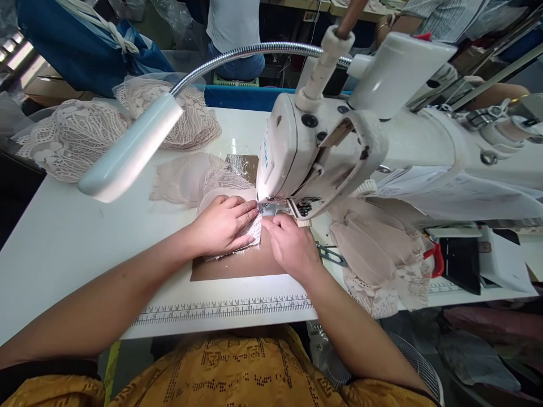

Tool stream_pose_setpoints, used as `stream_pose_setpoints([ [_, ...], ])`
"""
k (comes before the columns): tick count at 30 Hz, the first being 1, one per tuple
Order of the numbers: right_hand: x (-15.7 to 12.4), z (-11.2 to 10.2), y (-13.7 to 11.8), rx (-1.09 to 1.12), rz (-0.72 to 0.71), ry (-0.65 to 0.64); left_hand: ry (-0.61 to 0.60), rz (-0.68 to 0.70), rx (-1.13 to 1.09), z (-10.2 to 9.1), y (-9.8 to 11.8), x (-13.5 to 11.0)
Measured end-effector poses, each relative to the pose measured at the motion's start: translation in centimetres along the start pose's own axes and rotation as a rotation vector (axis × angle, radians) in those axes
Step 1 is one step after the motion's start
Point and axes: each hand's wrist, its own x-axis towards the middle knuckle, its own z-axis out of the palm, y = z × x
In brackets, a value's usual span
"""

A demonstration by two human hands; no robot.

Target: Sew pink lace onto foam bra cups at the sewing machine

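My left hand lies flat on a piece of pale lace fabric, fingers stretched toward the needle area of a white sewing machine. Its palm and fingers press the cloth to the table. At the fabric's right edge, just below the presser foot, my right hand has thumb and index finger close together; what lies between them is too small to make out. More of the work, a pale cup with lace, spreads out beyond my left hand. Under both hands is a brown sheet.
A lamp on a bent metal neck hangs over the left side. Lace stacks lie back left. Beige lace pieces and red-handled scissors are on the right. A measuring tape runs along the front edge. Another person sits beyond.
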Motion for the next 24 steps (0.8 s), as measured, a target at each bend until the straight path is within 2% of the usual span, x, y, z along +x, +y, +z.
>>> stream_pose_setpoints([
  [13, -1.1, 0.0, 0.2, 0.182, -0.092, 0.062, 0.074, 0.078, -0.107, 0.1, -0.2, -0.9],
  [24, -1.3, -0.3, 0.0, 0.222, -0.112, 0.063, 0.037, 0.18, -0.221, -0.2, -0.2, -1.3],
])
